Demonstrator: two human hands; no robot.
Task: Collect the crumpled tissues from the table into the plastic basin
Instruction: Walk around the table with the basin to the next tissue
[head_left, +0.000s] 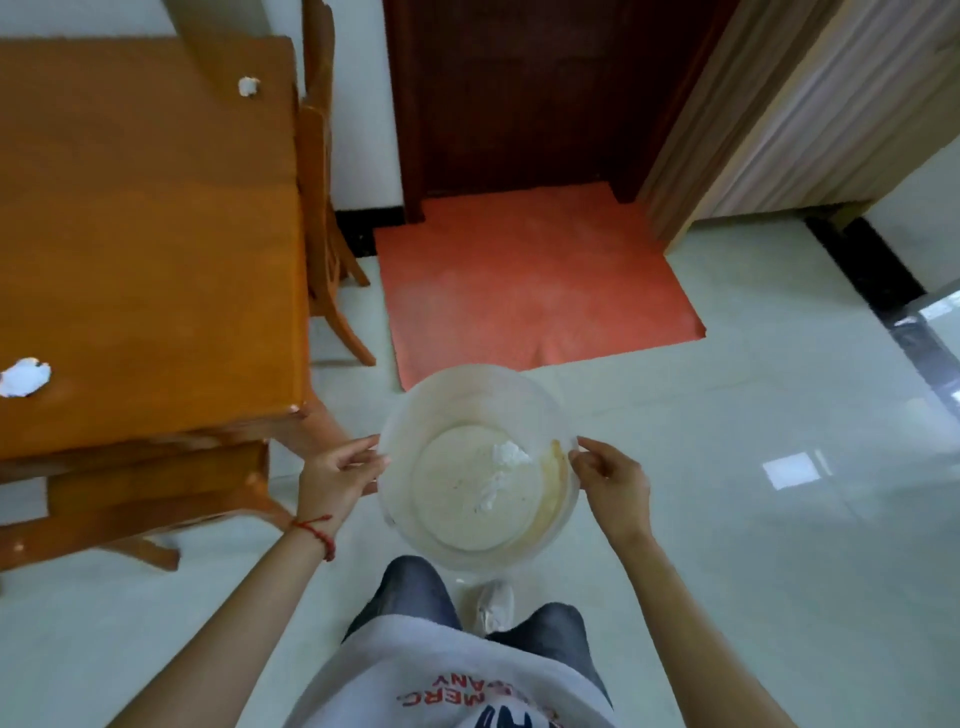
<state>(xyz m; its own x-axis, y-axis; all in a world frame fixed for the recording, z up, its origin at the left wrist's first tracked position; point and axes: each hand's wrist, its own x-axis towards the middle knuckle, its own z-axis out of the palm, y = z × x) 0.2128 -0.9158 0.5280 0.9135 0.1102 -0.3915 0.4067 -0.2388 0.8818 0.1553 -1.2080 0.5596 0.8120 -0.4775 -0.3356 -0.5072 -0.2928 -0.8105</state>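
Observation:
A clear plastic basin (415, 415) hangs above the floor in front of me, held by both hands. My left hand (337, 475) grips its left rim, and my right hand (610, 480) pinches the right rim. Crumpled white tissue (506, 460) lies inside the basin on its bottom. On the wooden table (145, 234) to my left, one crumpled tissue (23, 376) sits near the front left and another crumpled tissue (248, 86) lies near the far right edge.
A wooden chair (322, 182) stands by the table's right side, and a stool (156, 499) sits under its near corner. An orange mat (530, 280) lies before a dark door (519, 93). Pale tiled floor surrounds me.

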